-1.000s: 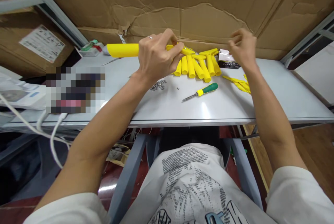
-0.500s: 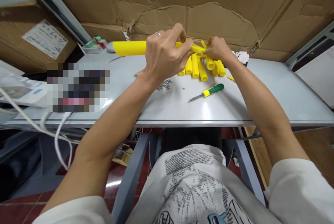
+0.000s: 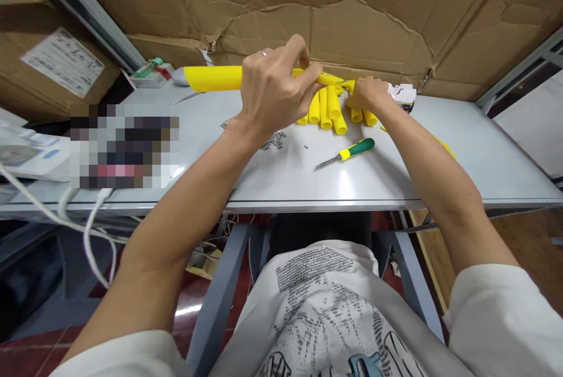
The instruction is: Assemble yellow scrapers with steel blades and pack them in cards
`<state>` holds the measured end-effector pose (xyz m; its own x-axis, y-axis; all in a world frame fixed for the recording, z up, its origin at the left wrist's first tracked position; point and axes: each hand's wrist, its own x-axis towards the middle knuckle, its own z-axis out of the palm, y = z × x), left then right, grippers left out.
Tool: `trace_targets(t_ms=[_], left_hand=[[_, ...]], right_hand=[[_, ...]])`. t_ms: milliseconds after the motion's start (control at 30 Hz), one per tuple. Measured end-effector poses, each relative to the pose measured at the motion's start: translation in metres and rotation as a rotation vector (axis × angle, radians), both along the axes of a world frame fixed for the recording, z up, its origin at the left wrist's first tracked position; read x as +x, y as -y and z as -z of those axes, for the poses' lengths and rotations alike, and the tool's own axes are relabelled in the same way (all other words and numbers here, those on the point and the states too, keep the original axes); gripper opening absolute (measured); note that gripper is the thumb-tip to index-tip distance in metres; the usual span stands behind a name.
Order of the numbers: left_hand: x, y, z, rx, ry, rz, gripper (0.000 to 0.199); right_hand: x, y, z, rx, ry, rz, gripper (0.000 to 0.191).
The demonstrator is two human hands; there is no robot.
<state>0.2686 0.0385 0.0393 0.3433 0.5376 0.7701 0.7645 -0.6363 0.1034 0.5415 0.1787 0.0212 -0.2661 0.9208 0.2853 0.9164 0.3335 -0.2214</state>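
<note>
My left hand (image 3: 277,87) is wrapped round a long yellow tube (image 3: 213,78) with a grey rounded end, held level above the table. Its narrow right end tapers beyond my fingers. My right hand (image 3: 368,94) is closed at that end, with a small yellow piece (image 3: 348,85) showing at its fingertips; the rest of the piece is hidden, so I cannot tell its kind. Below and between the hands lie several short yellow tubes (image 3: 324,110). Nearer me rests a screwdriver (image 3: 357,148) with a green and yellow handle. A pile of small metal screws (image 3: 275,141) lies below my left hand.
Cardboard (image 3: 272,25) stands behind the white table (image 3: 281,186). A small box (image 3: 152,74) sits at the back left, near a thin metal rod (image 3: 188,97). White cables (image 3: 90,236) hang off the left edge. A blurred-out patch covers things at the left.
My right hand has closed further round the yellow piece, whose prong no longer sticks up. My left hand still grips the long tube. The whole view has shifted slightly.
</note>
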Motion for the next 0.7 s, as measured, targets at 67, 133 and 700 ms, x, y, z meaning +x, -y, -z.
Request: trace_targets(t_ms=[67,133,700], left_hand=[[0.000,-0.004,0.002,-0.043,0.000,-0.001,0.056],[-0.002,-0.012,0.005,-0.059,-0.009,0.010,0.060],[-0.025,-0.052,0.027,0.059,-0.051,0.036,0.051]], right_hand=[[-0.003,0.007,-0.002,-0.151,0.056,0.229,0.066],[-0.006,0.016,-0.006,-0.219,0.072,0.328,0.079],[0.000,0.039,-0.033,-0.350,-0.553,0.217,0.025]])
